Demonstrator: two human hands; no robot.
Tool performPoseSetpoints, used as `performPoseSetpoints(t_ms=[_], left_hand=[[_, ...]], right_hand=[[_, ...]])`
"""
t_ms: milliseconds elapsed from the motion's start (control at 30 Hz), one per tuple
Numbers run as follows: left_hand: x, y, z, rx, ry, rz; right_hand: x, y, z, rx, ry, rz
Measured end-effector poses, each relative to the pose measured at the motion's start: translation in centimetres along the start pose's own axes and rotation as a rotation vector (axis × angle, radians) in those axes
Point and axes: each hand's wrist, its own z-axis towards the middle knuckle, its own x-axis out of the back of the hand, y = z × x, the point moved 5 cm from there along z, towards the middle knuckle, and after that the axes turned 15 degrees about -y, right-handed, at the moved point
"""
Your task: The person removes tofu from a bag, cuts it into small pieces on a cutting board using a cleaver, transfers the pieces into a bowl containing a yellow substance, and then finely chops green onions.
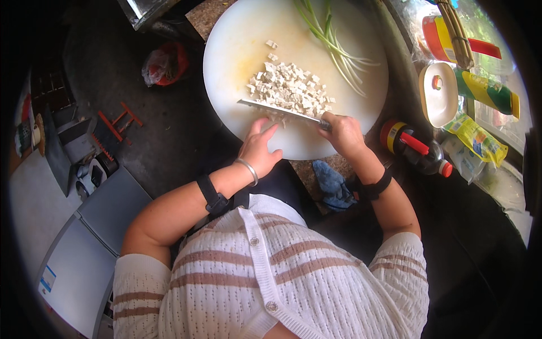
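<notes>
My right hand (344, 132) grips the handle of a kitchen knife (283, 111), whose blade stands on edge along the near side of a pile of small white diced pieces (292, 87), perhaps tofu. My left hand (259, 146) is at the near left rim of the round white cutting board (228, 46), fingers apart; its fingertips are close to the blade and a few bits behind it, and it holds nothing. A few cubes lie apart beyond the pile. Green onions (334, 46) lie at the board's far right.
Right of the board are a dark bottle with a red cap (423, 148), a white dish (439, 101) holding a small red piece, a green bottle (487, 93) and a yellow pouch (477, 137). A blue cloth (334, 186) lies at the counter's near edge. A red bin (167, 63) stands on the floor.
</notes>
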Motion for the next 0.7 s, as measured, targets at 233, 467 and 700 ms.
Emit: performPoseSetpoints(t_ms=[233,467,700], left_hand=[[0.2,-1.2,-1.1,0.061,-0.048,-0.011],[0.3,-1.5,-1.1,0.047,-0.052,-0.026],[0.5,-1.8,-1.6,0.054,-0.041,-0.044]], right_hand=[[1.3,-1.2,-1.0,0.008,0.027,-0.012],[-0.9,-1.3,-0.5,0.018,-0.029,-0.152],[-0.5,-2.2,-0.8,0.04,-0.061,-0.048]])
